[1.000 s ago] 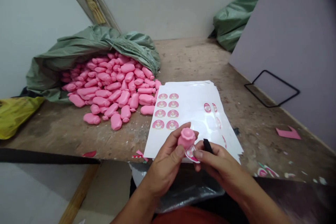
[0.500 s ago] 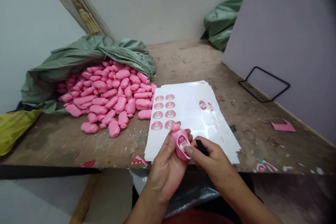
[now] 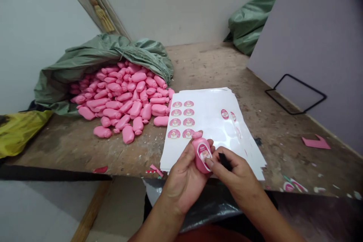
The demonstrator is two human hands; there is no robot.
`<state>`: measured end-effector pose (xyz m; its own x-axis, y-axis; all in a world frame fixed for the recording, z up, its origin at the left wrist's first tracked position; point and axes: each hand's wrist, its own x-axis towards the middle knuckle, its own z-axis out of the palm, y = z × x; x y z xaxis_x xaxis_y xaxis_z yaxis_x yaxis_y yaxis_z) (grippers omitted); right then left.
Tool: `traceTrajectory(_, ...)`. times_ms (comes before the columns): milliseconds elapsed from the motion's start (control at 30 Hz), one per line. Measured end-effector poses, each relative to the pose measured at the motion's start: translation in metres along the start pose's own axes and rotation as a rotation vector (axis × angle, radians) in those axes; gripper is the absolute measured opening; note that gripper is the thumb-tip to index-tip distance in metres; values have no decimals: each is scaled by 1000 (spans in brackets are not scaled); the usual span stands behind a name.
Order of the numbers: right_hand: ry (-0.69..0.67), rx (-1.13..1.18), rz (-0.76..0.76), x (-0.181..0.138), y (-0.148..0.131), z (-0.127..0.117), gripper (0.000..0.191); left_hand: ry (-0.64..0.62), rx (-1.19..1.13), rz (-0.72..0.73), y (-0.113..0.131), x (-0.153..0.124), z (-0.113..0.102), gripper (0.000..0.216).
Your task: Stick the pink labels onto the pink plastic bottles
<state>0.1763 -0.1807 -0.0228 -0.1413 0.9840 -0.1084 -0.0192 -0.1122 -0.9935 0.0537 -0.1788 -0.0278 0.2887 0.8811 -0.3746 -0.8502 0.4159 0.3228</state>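
The table [image 3: 198, 68] carries everything within reach of the seated person. On its left, the green sack [image 3: 85, 56] lies on its side, probably so the pink bottles [image 3: 136, 109] can spill toward the near edge. Right of them, the white sheets [image 3: 208, 100] lie stacked flat just beyond the hands, likely to keep their printed stickers [image 3: 188, 112] facing up and easy to peel.

The left hand [image 3: 184, 181] cradles one bottle [image 3: 199, 164] over the stack's near edge, fingers wrapped behind it, seemingly to back it against pressure. The right hand [image 3: 236, 168] is curled, its thumb on the label's lower right, apparently to smooth it; a black piece [image 3: 225, 161], too unclear to identify, juts from among its fingers.

The held bottle is glossy pink, tilted, its narrow neck pointing far. Its oval label [image 3: 202, 148] is white-rimmed and deep pink, with "BABY" near the top.
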Motion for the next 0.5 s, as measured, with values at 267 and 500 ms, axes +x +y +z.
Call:
traceTrajectory(267,10,-72,6,2,4,0,19,-15,123,62,0,-1,4,26)
traceTrajectory(500,-1,-58,62,3,12,1,21,1,147,101,-2,0,6,22)
